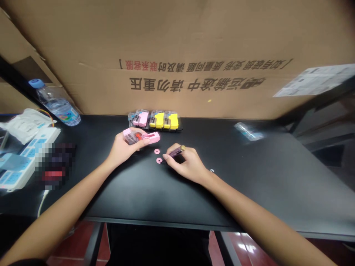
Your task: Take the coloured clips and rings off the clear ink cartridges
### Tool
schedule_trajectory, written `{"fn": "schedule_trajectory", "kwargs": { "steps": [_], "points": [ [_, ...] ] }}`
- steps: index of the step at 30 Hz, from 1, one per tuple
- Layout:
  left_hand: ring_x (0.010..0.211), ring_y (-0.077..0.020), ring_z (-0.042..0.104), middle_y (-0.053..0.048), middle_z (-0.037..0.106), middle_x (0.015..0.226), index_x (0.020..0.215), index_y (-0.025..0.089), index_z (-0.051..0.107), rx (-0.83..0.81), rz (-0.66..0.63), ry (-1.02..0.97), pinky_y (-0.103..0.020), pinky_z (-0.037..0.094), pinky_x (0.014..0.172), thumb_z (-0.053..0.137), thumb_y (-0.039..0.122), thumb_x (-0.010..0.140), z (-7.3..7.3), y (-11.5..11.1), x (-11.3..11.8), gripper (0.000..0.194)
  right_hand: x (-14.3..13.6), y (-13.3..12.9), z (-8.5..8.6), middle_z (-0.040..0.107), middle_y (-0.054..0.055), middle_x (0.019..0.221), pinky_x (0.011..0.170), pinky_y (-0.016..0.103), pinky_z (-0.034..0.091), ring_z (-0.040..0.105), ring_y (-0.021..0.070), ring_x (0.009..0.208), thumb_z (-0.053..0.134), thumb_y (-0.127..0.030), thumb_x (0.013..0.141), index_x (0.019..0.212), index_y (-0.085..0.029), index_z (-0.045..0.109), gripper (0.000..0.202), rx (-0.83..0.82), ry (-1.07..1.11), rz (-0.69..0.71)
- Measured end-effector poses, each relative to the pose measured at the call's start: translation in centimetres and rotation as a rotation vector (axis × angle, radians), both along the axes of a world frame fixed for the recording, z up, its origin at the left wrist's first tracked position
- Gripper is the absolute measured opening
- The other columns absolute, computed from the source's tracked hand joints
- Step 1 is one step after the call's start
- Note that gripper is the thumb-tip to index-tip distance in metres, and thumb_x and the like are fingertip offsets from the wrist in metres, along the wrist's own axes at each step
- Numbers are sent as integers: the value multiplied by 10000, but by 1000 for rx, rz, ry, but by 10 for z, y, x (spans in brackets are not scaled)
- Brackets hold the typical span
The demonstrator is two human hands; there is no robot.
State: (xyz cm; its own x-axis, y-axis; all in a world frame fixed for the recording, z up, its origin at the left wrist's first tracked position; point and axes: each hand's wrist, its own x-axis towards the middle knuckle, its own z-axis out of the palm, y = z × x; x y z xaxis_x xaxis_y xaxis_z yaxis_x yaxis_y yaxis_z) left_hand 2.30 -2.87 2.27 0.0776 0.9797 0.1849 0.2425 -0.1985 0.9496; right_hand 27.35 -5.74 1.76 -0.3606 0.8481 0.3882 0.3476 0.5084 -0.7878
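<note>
i see my left hand [124, 147] held just above the black desk [249, 177], its grip closed around a small pink device with a clear body [140, 137]; a red part shows inside it, and its pink end sticks out to the right past my fingers. my right hand [185, 162] rests on the desk with its grip closed on a thin dark purple tool [175, 152], pinched between thumb and fingers, its tip pointing left and down toward a pink ring [159, 160] lying flat on the desk. a second pink ring [156, 151] lies just beyond it, between the two hands, apart from the first.

at the back of the desk, a black tray [155, 122] carries more of these devices in a row, pink on the left and yellow on the right. behind it leans a large cardboard sheet [194, 44] with chinese printing that appears upside down, one line partly red and the rest black; i cannot read it reliably. a water bottle [55, 103] with a blue cap and a colourful label lies tilted at the far left, its label too small to read. a white power strip [27, 155] with blue sockets sits at the left edge. a clear plastic bag [248, 131] lies far right.
</note>
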Motion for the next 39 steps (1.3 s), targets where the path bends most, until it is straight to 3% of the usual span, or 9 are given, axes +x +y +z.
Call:
{"fn": "schedule_trajectory", "kwargs": {
  "steps": [8, 13, 16, 21, 24, 29, 33, 39],
  "points": [
    [673, -149, 709, -45, 803, 910, 961, 175, 781, 8, 11, 4, -259, 613, 612, 908, 485, 790, 1, 1, 0, 376, 6, 12, -7, 779, 42, 827, 674, 335, 604, 749, 220, 708, 668, -379, 1016, 839, -248, 698, 222, 35, -45, -85],
    [840, -196, 770, -68, 829, 1002, 985, 175, 776, 14, -22, 18, -310, 635, 803, 911, 475, 799, 1, -1, 0, 377, 9, 15, -7, 792, 42, 864, 732, 360, 617, 760, 234, 760, 696, -377, 1003, 887, -250, 736, 177, 43, -17, -158],
    [924, -225, 789, -83, 832, 1037, 993, 170, 769, 27, -16, -9, -333, 630, 879, 910, 477, 801, 0, 0, 1, 388, 6, 12, -6, 803, 45, 895, 790, 371, 628, 770, 237, 800, 697, -380, 1015, 916, -249, 755, 173, 25, 0, -135],
    [951, -240, 794, -106, 832, 1071, 1019, 159, 760, 74, 3, -10, -336, 632, 866, 895, 488, 817, -2, 1, 0, 409, 4, 14, -11, 821, 51, 963, 809, 357, 628, 786, 238, 866, 692, -377, 1019, 948, -243, 782, 176, 19, -46, -89],
    [917, -223, 791, -91, 835, 1052, 1024, 163, 771, 129, -73, 51, -317, 626, 841, 880, 462, 843, -2, -1, -4, 366, 8, 19, -15, 815, 55, 945, 790, 347, 625, 784, 231, 850, 695, -376, 1006, 947, -227, 768, 176, 11, -9, -181],
    [765, -171, 759, -44, 839, 943, 1035, 187, 819, 227, -324, 256, -272, 593, 750, 882, 427, 858, -2, -8, -4, 305, 17, 22, -10, 807, 69, 983, 789, 379, 638, 778, 223, 811, 686, -490, 1013, 1063, -220, 746, 281, -44, 191, -334],
    [833, -181, 779, -33, 848, 997, 1063, 206, 823, 188, -416, 321, -274, 594, 823, 883, 417, 863, -7, -9, 1, 297, 13, 13, 2, 785, 46, 855, 773, 371, 642, 779, 220, 789, 684, -559, 1015, 1052, -222, 739, 344, -130, 320, -282],
    [873, -186, 781, -26, 842, 1036, 1082, 212, 812, 165, -418, 359, -273, 572, 829, 878, 416, 868, -11, -6, 1, 303, 0, -2, 1, 742, 19, 727, 730, 349, 619, 746, 202, 696, 675, -577, 1021, 923, -214, 702, 377, -261, 296, -41]
  ]
}}
